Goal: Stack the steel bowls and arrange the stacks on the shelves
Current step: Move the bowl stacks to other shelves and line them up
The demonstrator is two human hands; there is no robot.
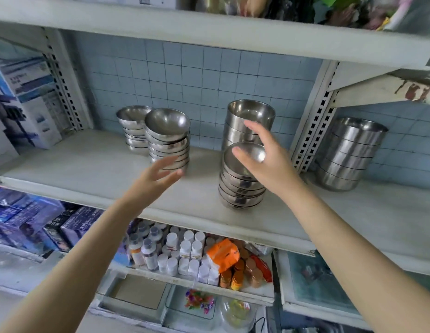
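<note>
The right hand [264, 162], fingers spread and empty, hovers over the front stack of steel bowls [241, 186] on the white shelf [89, 169]. The left hand [156, 179], open and empty too, reaches just beside another shiny, round-bottomed stack [169, 140].

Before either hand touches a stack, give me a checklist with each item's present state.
1. Both hands free: ok. The left hand and right hand are open and hold nothing.
2. Front stack sits straight: not ok. Its bowls look slightly skewed.
3. Front stack well back from the shelf edge: not ok. It stands nearest the front edge of all the stacks.
4. Room on the shelf for regrouping: ok. Bare space lies between the left stack and the front stack.
5. Tall stack behind is stable: cannot tell. The right hand and front stack hide its lower part.
</note>
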